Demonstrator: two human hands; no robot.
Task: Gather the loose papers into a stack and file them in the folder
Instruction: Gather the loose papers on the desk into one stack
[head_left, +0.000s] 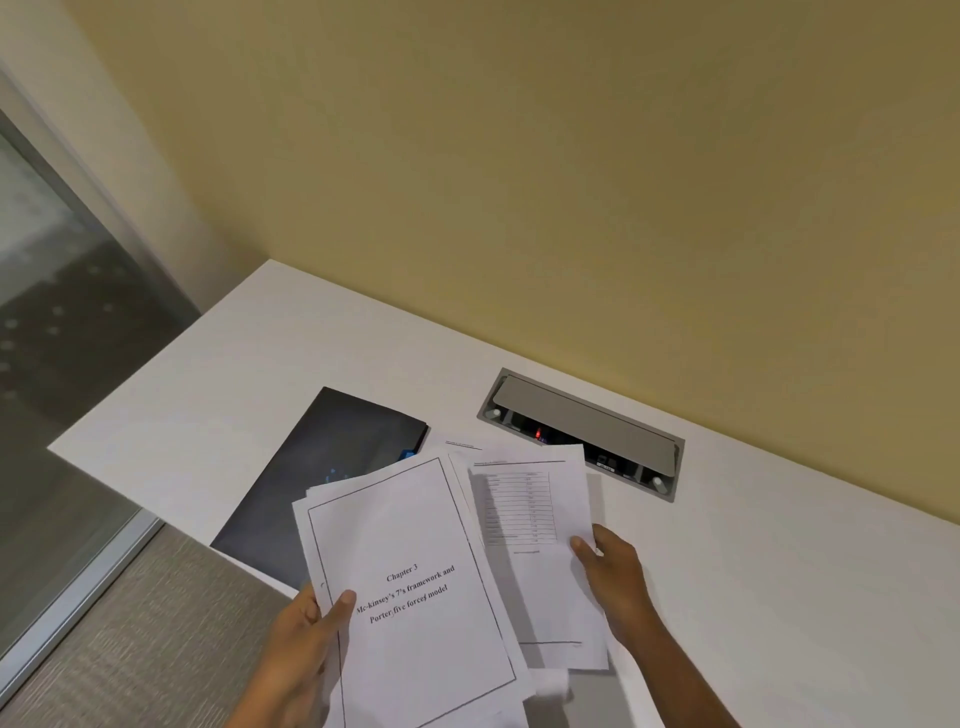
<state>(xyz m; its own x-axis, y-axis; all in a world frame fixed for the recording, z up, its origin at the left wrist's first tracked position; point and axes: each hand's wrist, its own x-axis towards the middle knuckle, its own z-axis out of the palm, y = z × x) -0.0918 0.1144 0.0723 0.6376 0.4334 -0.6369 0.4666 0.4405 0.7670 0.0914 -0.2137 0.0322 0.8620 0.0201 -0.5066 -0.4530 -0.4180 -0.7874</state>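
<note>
My left hand (304, 639) grips the left edge of a small stack of white papers (410, 587); the top sheet reads "Chapter 3". To its right, a sheet printed with a table (535, 525) is pinched at its right edge by my right hand (610, 577). Another sheet (462, 446) peeks out flat behind them. A dark, shut folder (322, 467) lies on the white desk (779, 571), partly hidden under the papers' upper left corner.
A grey cable box (582, 431) with a hinged lid is set into the desk near the yellow wall (571, 182). The desk's left edge drops off to grey carpet (130, 639) and a glass panel (62, 364).
</note>
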